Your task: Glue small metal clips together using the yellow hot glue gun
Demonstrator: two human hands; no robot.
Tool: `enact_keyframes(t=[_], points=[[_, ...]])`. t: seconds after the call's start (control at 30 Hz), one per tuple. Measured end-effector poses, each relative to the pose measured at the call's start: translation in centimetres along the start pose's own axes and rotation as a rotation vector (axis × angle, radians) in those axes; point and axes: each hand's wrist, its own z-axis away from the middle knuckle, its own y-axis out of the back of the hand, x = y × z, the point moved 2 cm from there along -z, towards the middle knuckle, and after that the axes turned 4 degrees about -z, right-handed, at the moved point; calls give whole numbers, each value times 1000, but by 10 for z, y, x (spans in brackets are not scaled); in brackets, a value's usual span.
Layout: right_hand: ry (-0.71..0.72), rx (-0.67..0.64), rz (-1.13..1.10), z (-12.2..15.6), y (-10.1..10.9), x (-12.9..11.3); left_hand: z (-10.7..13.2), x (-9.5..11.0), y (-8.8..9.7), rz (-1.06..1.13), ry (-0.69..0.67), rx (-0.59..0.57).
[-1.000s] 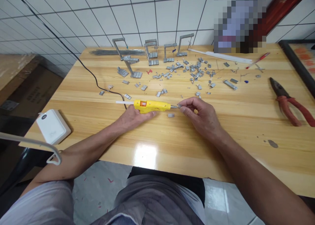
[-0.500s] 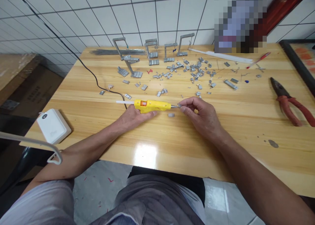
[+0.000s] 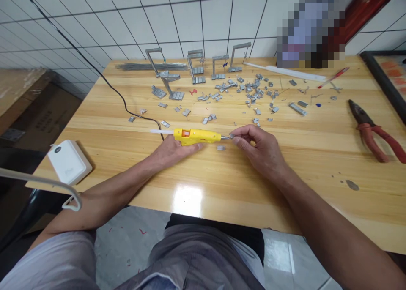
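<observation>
My left hand [image 3: 173, 151] is wrapped round a yellow hot glue gun [image 3: 203, 136], whose metal nozzle points right. A clear glue stick [image 3: 158, 131] sticks out of its back end. Between the thumb and forefinger of my right hand [image 3: 258, 146] is a small grey metal piece [image 3: 231, 135], held right at the nozzle tip; my fingers cover most of it. Just below the nozzle, a small grey rectangular block [image 3: 221, 148] lies on the wooden table [image 3: 241, 188].
Several small grey frames [image 3: 218, 66] with hooked tops stand at the back. Loose grey pieces [image 3: 253, 89] lie scattered before them. Red-handled pliers [image 3: 369, 131] rest at the right, a white power bank [image 3: 69, 162] at the left. A black cord [image 3: 122, 102] crosses the table's left side.
</observation>
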Motion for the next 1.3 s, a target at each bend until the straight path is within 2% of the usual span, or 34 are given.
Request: enact_keyframes(t=[0.57,0.7,0.77,0.83,0.9,0.97,1.07,1.13,1.2,1.3], points=[[-22,47,-17,1,4,-4,-2,-10,-1,26,28,-14],[-47,100,8,3,9,0,-1,-2,-4,49,-2,0],[-46,112,20,2,12,4,-2,8,4,66,-37,79],[-63,114,36,1,13,9,-1,20,23,72,-74,245],[-83,125,40,0,14,13,3,31,53,33,-114,410],[-81,133,57,-1,13,13,9,35,93,-65,-153,569],[-64,123,66,-1,10,9,15,21,159,-254,-128,776],[-50,106,61,-1,7,5,12,3,195,-402,-111,848],[-42,96,64,-1,5,3,1,-18,219,-554,-34,843],[-56,88,90,-2,6,6,-18,-48,229,-702,182,714]])
